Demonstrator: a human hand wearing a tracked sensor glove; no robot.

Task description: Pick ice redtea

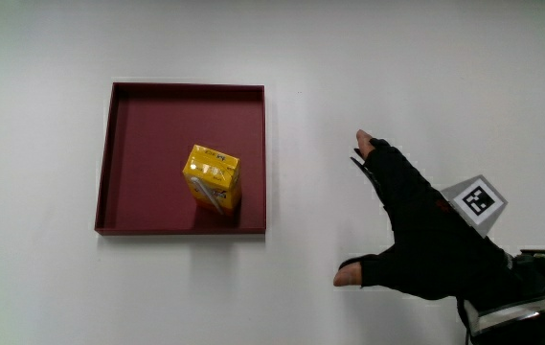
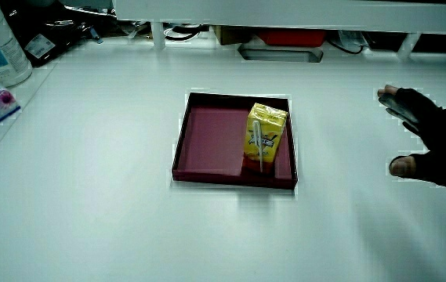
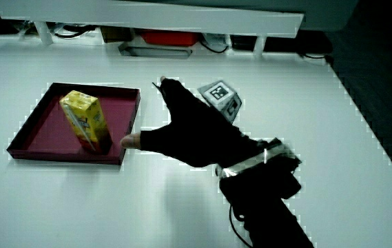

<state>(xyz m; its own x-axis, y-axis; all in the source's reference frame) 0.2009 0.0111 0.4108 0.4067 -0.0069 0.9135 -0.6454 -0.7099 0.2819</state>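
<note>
While the writing on the yellow carton (image 1: 213, 178) is too small to read in the main view, I see it standing in the dark red tray (image 1: 147, 144), near the rim closest to me. My hand (image 1: 425, 235) is over bare table (image 1: 349, 57) beside the tray, fingers spread, holding nothing, the patterned cube (image 1: 475, 201) on its back.

In both side views the carton (image 2: 265, 136) (image 3: 85, 122) stands upright, a straw on its side, and my open hand (image 2: 434, 141) (image 3: 192, 134) is apart from it.
</note>
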